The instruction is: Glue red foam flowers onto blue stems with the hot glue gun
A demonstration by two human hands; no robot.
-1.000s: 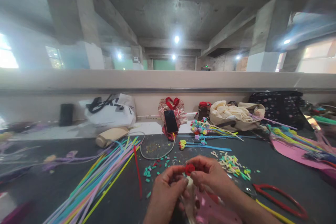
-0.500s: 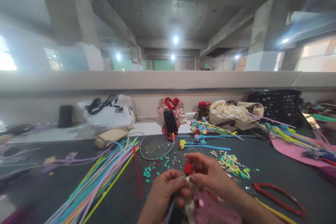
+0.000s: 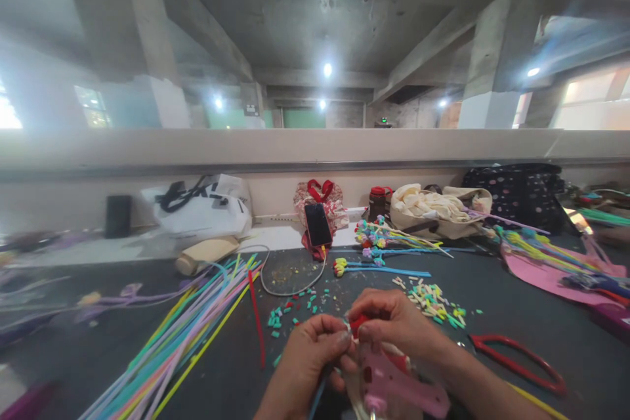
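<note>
Change over the last second: the red fuzzy rolled piece point(image 3: 360, 324) showed as a round face above the fingertips; now it is mostly covered by the right hand point(image 3: 401, 325), only a patch of red in sight. A thin light-blue fuzzy stem point(image 3: 317, 399), not visible 1 s ago, hangs below the left hand point(image 3: 315, 351). Reading: close fingertip handling, with both hands occupied.

Hand states. Right: thumb and fingers pinched on the red piece. Left: fingertips drawn together beside it, apparently gripping the stem; the contact itself is hidden. The 2 hands meet at near centre, in front of a pink plastic tool shaped like a glue gun point(image 3: 388, 380); whether anything touches the tool, cannot tell.

Edges and room. Left: a strip of dark surface point(image 3: 224, 380) lies between the left forearm and a bundle of pastel fuzzy stems point(image 3: 182, 341); a straight red fuzzy strip point(image 3: 256, 321) lies within that gap. Far side: teal cut bits point(image 3: 275, 321) left, mixed pale and green cut bits point(image 3: 436, 302) right, the latter just beyond the right hand. Right: a red-handled cutting tool point(image 3: 520, 344) beside the forearm limits outward swing; judged the tighter side.
</note>
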